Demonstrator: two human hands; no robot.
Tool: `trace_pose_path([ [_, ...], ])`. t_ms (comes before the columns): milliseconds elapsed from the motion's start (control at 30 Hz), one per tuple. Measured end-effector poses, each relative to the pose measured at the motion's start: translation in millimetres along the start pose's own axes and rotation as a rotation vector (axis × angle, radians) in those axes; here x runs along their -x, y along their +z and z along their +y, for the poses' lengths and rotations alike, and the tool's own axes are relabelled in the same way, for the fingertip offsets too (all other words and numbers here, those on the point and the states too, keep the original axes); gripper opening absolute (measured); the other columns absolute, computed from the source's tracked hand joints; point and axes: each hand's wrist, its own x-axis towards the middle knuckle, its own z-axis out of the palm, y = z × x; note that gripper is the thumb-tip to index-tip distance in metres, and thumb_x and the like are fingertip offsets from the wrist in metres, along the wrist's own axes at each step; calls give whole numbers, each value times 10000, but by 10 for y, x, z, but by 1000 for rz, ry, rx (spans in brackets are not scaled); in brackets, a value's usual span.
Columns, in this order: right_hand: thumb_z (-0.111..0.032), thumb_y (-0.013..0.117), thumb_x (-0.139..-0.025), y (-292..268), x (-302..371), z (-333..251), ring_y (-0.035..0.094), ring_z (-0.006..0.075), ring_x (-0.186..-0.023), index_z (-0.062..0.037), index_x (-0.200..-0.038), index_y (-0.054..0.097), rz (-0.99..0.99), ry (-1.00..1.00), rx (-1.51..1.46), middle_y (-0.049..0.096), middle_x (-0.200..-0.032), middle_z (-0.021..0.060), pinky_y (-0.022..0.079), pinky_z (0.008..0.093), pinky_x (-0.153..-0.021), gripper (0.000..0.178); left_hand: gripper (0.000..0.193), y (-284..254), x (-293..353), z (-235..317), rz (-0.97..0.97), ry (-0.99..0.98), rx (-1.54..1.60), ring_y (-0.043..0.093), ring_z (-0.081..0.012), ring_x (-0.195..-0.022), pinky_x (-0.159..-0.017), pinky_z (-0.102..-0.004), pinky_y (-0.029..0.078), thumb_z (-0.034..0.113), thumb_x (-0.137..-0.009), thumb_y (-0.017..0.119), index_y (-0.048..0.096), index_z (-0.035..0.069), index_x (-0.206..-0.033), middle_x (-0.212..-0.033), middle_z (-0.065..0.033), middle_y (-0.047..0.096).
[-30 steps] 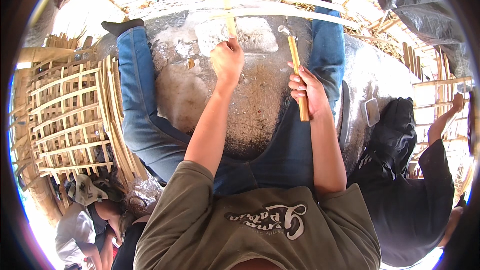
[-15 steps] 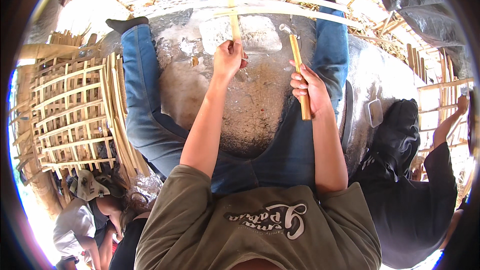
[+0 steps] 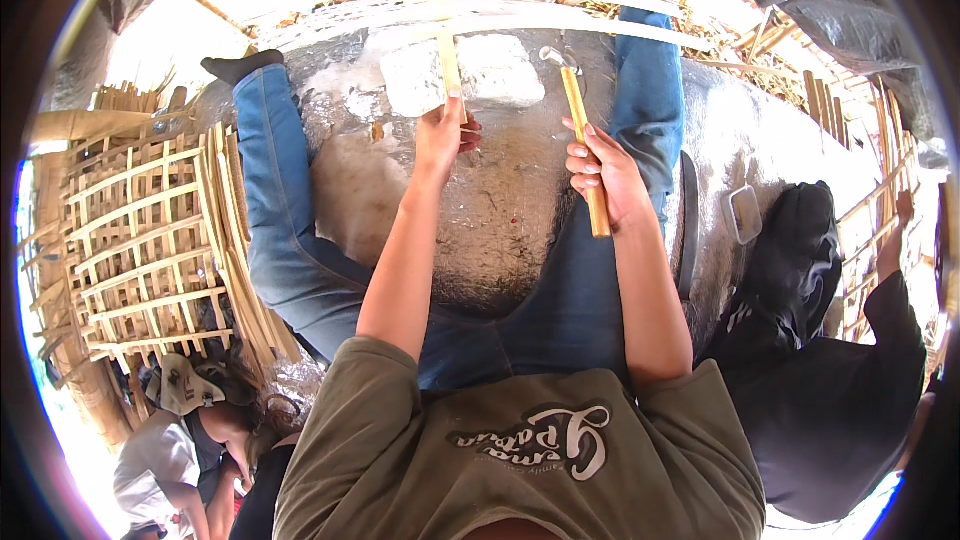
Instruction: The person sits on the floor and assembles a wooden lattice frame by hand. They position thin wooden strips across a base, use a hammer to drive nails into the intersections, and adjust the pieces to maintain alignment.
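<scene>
My left hand (image 3: 440, 140) pinches the near end of a pale, flat bamboo strip (image 3: 449, 62), its thumb lying along the top. This strip runs away from me and crosses several curved bamboo slats (image 3: 540, 20) of an open lattice. In my right hand (image 3: 610, 178) is a hammer (image 3: 573, 95), the fingers wrapped round its yellowish wooden handle. Its small metal head points away from me, apart from the slats. A whitish flat block (image 3: 505, 70) lies on the ground beyond my hands, partly behind the strip.
My outstretched legs in jeans flank the stained grey ground sheet (image 3: 370, 185). Bamboo lattice panels (image 3: 150, 230) are stacked at left. A clear plastic container (image 3: 743, 215) lies at right, near a person in black (image 3: 830, 390). Another person (image 3: 165, 470) sits at lower left.
The view has shifted slightly. My left thumb now stretches forward along the strip, and the hammer stays in my right hand. The hand of the person in black has moved a little.
</scene>
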Motion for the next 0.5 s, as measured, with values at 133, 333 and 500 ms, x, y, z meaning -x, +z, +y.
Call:
trace_pose_path([
  [133, -245, 507, -1086, -32, -18, 2, 397, 24, -643, -48, -1348, 532, -9, 4, -4, 449, -847, -22, 354, 173, -521, 329, 654, -9, -47, -27, -23, -16, 46, 696, -210, -684, -627, -338, 596, 622, -1010, 482, 635, -9, -939, -831, -144, 712],
  [333, -246, 514, -1083, -9, -16, 5, 392, 20, -640, -50, -1358, 530, -10, 18, 4, 449, -841, -27, 348, 171, -512, 338, 694, -15, -61, -66, -32, -11, 63, 693, -209, -673, -610, -336, 593, 666, -981, 503, 641, -11, -922, -823, -145, 708],
  [500, -236, 503, -1086, -6, -24, 20, 398, 28, -646, -45, -1331, 539, 9, 22, 7, 458, -850, -18, 354, 177, -527, 313, 700, -61, -84, -112, -80, 1, 63, 700, -218, -714, -658, -348, 600, 686, -970, 503, 645, 1, -958, -857, -143, 718],
])
